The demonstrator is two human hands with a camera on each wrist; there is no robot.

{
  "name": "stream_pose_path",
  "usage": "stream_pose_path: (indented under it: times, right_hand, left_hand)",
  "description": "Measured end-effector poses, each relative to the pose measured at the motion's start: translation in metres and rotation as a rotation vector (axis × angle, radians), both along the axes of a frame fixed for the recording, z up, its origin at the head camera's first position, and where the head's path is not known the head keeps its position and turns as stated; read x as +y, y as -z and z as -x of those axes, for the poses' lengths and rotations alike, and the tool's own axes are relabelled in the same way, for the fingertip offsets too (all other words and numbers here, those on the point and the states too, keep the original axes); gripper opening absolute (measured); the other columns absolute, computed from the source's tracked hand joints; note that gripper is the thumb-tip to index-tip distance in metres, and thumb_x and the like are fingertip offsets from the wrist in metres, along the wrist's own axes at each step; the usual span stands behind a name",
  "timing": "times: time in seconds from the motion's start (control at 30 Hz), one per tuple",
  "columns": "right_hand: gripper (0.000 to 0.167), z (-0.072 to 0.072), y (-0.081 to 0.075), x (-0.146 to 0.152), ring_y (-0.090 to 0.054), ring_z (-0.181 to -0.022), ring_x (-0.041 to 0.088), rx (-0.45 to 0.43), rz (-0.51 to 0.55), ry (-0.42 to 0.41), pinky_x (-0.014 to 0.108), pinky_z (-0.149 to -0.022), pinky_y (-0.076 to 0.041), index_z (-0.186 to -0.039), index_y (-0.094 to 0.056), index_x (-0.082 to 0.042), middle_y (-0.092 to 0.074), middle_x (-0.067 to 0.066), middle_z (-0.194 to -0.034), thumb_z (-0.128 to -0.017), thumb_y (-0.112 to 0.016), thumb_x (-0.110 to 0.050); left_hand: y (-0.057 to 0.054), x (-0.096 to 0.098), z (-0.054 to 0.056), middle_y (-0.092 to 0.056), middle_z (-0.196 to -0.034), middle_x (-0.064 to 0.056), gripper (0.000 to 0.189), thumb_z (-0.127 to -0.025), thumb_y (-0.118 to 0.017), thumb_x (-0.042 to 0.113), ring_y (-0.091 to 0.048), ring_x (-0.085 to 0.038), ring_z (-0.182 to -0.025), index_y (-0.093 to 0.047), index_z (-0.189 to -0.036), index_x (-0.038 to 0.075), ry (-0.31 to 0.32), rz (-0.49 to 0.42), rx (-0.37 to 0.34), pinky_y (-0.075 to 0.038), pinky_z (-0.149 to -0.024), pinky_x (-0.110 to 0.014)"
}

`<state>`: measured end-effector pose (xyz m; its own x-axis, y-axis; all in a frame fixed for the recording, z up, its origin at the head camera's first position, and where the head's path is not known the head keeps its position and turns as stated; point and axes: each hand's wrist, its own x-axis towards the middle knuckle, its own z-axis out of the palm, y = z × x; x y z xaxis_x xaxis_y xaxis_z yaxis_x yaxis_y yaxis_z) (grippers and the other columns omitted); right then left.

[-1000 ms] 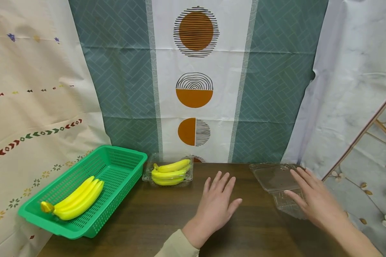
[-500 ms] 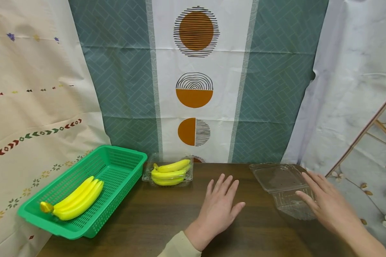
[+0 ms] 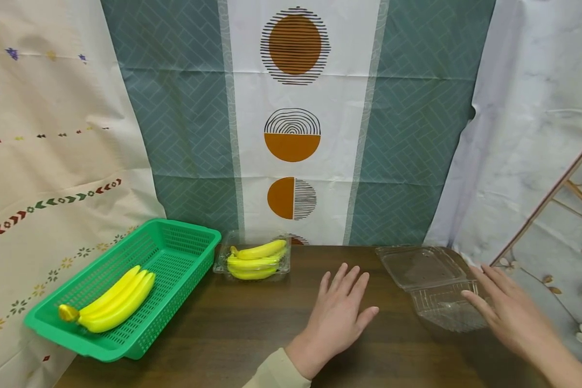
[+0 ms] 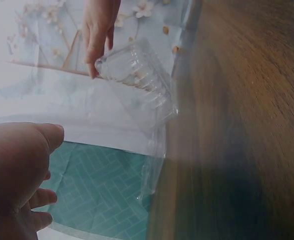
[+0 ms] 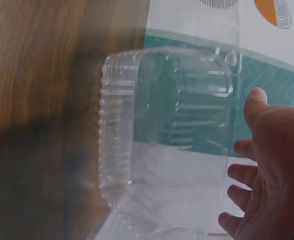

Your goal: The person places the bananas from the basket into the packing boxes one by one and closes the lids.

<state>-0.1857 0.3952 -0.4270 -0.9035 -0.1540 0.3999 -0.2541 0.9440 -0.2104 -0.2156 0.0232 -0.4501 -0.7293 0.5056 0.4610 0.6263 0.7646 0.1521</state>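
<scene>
A clear plastic clamshell box [image 3: 446, 304] stands at the right of the table with its lid [image 3: 419, 267] folded back. Beside its right rim is my right hand [image 3: 511, 312], fingers spread and holding nothing. In the right wrist view the ribbed wall of the clamshell box [image 5: 119, 125] fills the middle, and the fingers lie close to its edge. My left hand [image 3: 337, 318] hovers over the middle of the table, fingers extended and nothing in it. The left wrist view shows its thumb and fingertips, with the clamshell box [image 4: 142, 80] farther off.
At the left stands a green plastic basket [image 3: 181, 285] with a bunch of bananas [image 3: 118, 304] in it. A second clear box [image 3: 223, 261] with bananas [image 3: 254, 264] inside stands at the back. Cloth hangings [image 3: 189, 108] rise behind the brown wooden table [image 3: 213, 345].
Both hands have drifted to the right, the right hand farther, uncovering more of the clamshell box. The basket, bananas and boxes stay where they were.
</scene>
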Motion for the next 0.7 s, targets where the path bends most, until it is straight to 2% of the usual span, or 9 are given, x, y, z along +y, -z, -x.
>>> stream_pose_path:
  times: [0.13,0.37,0.53,0.7]
  right_hand:
    - [0.067,0.0,0.002,0.005,-0.017,-0.159,0.061,0.006,-0.008,0.01,0.071,-0.129,-0.003,-0.166,-0.038,0.005,-0.032,0.039,-0.167,-0.117,-0.059,-0.036]
    - [0.07,-0.001,0.003,0.013,-0.012,-0.159,0.063,-0.059,-0.005,0.037,0.078,-0.125,-0.005,-0.165,-0.037,0.008,-0.031,0.042,-0.165,-0.117,-0.056,-0.039]
    - [0.067,-0.004,0.007,0.015,-0.025,-0.152,0.068,-0.07,-0.047,0.038,0.078,-0.125,-0.007,-0.159,-0.045,0.011,-0.039,0.045,-0.158,-0.116,-0.059,-0.038]
    - [0.066,-0.007,0.013,0.012,-0.035,-0.144,0.07,-0.08,-0.093,0.023,0.079,-0.123,-0.015,-0.156,-0.052,0.01,-0.044,0.043,-0.157,-0.114,-0.064,-0.039]
  left_hand:
    - [-0.002,0.005,0.0,-0.045,-0.172,-0.008,0.068,-0.114,-0.055,0.055,-0.034,-0.032,-0.164,-0.048,-0.168,0.016,0.016,0.006,-0.002,-0.035,-0.126,-0.064]
    - [-0.003,0.01,-0.002,-0.045,-0.172,-0.007,0.067,-0.114,-0.056,0.056,-0.034,-0.031,-0.163,-0.048,-0.168,0.016,0.021,0.009,-0.004,-0.035,-0.126,-0.063]
    - [-0.002,0.012,-0.004,-0.046,-0.172,-0.006,0.067,-0.114,-0.055,0.056,-0.034,-0.031,-0.163,-0.049,-0.168,0.017,0.026,0.017,-0.003,-0.036,-0.125,-0.063]
    - [-0.002,0.015,-0.007,-0.044,-0.173,-0.005,0.066,-0.114,-0.054,0.056,-0.033,-0.03,-0.164,-0.048,-0.168,0.018,0.038,0.026,-0.023,-0.036,-0.125,-0.062]
